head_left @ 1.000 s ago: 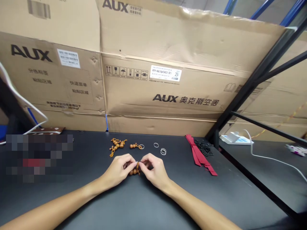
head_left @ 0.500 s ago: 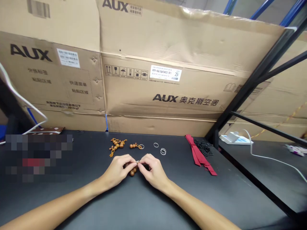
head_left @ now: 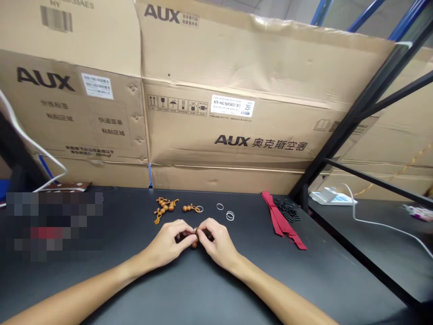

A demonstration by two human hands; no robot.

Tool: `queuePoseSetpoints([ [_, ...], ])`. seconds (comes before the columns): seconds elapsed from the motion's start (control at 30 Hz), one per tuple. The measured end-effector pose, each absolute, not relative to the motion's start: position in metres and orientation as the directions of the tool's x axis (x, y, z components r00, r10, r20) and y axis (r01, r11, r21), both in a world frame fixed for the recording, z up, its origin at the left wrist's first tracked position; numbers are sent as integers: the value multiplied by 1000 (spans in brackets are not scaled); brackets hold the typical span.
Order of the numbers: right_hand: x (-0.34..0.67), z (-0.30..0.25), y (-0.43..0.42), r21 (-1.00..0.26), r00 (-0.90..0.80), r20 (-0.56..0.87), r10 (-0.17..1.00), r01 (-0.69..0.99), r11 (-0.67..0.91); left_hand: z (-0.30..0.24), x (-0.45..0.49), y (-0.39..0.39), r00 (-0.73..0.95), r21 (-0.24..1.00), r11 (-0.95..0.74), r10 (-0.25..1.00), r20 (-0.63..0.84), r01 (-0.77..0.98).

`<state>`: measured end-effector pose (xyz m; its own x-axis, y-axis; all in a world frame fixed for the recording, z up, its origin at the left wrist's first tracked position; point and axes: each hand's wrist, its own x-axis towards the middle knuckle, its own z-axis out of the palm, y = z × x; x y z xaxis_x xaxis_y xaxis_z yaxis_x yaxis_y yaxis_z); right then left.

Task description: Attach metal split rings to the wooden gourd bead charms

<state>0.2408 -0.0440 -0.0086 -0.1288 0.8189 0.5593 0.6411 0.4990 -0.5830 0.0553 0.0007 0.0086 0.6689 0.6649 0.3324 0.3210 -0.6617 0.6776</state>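
Observation:
My left hand (head_left: 171, 243) is closed in a pinch on a small metal key ring (head_left: 195, 229), mostly covered by the fingertips. Close beside it, my right hand (head_left: 218, 240) pinches the cord end of a brown wooden gourd pendant (head_left: 195, 245), whose beads hang below the fingers. The exact contact between ring and cord is hidden. Beyond the hands lies another gourd pendant (head_left: 187, 208) with a key ring (head_left: 200, 209) at its loop. A small pile of gourd pendants (head_left: 164, 206) sits to its left. Loose metal rings (head_left: 230, 215) lie to the right.
Red ribbon strips (head_left: 277, 216) and a heap of black clips (head_left: 287, 210) lie at the right of the black table (head_left: 162, 293). Large cardboard boxes (head_left: 216, 126) stand behind. A black metal frame bar (head_left: 358, 110) slants along the right side.
The gourd pendant has shifted slightly right, from under the left fingers to between both hands. The ring and cord have turned a little between the fingertips.

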Motion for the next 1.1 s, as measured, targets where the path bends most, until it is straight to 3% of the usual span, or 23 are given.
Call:
queuePoseSetpoints([
  [0.2, 238, -10, -46, -452, -242, 615, 750, 672, 587, 3, 54, 7, 654, 683, -667, 664, 363, 297],
  [0.43, 244, -11, -41, -504, -143, 578, 804, 712, 489, 8, 55, 7, 688, 715, -641, 653, 315, 281],
  [0.63, 239, -10, -45, -440, -258, 612, 748, 675, 592, 6, 54, 7, 668, 707, -645, 665, 332, 290],
  [0.87, 243, -10, -41, -478, -154, 589, 793, 725, 496, 5, 54, 8, 678, 699, -656, 653, 336, 286],
  [1.1, 238, -8, -46, -470, -249, 607, 755, 653, 594, 4, 55, 8, 663, 694, -654, 667, 339, 302],
])
